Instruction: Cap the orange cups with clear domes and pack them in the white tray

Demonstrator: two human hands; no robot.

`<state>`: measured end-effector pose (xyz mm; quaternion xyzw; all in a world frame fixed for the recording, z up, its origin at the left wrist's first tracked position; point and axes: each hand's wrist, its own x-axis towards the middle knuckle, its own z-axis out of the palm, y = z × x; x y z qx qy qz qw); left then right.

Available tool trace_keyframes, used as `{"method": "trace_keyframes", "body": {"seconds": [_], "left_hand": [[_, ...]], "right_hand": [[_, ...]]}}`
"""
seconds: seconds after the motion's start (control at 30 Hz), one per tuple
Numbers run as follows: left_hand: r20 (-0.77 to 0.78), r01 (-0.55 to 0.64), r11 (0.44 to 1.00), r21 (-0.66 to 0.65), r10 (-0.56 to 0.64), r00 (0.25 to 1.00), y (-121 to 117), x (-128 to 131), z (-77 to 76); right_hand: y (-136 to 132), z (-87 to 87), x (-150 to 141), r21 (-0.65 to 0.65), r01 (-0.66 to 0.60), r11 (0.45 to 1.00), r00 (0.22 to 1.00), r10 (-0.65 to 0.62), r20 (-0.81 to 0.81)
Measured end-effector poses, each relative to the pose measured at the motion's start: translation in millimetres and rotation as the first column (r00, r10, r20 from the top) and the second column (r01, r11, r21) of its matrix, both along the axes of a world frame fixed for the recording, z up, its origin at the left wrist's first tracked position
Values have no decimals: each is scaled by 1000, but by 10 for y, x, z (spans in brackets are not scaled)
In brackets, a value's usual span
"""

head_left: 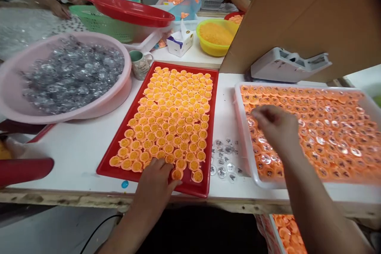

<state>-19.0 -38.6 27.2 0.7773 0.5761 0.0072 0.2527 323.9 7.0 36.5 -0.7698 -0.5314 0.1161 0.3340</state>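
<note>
My left hand rests at the near edge of a red tray, its fingertips on the small orange cup-shaped pieces with yellow centres. Its thumb is spread from the fingers, and I see nothing held in it. Over the left side of a white tray, my right hand is closed, thumb and fingers pinched together; whatever is between them cannot be made out. Orange pieces with shiny clear discs fill that tray in rows. Between the trays, loose clear discs with dark prints lie on the white table.
A pink basin of clear domed parts stands left, near a mug. Behind are a tissue box, yellow bowl and red basin. A cardboard panel and tape dispenser stand right. Two people are beyond.
</note>
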Motion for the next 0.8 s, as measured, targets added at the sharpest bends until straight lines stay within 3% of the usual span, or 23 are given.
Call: {"method": "trace_keyframes", "body": {"seconds": [0.1, 0.17, 0.27, 0.47, 0.8], "left_hand": [[-125, 66, 997, 38, -61, 990, -34, 99, -13], [-163, 104, 992, 69, -92, 982, -46, 138, -39], [-185, 115, 988, 99, -95, 978, -59, 147, -52], [-131, 51, 991, 121, -35, 991, -76, 134, 60], [23, 7, 976, 216, -12, 1000, -119, -58, 186]], "right_hand": [[-620, -73, -591, -181, -321, 930, 947, 316, -56], [-925, -229, -878, -254, -378, 890, 921, 389, -7], [-1184, -481, -1056, -315, -338, 887, 917, 385, 102], [-1345, -738, -1011, -295, -336, 895, 901, 396, 175], [-1371, -800, -898, -178, -453, 874, 889, 459, -10]]}}
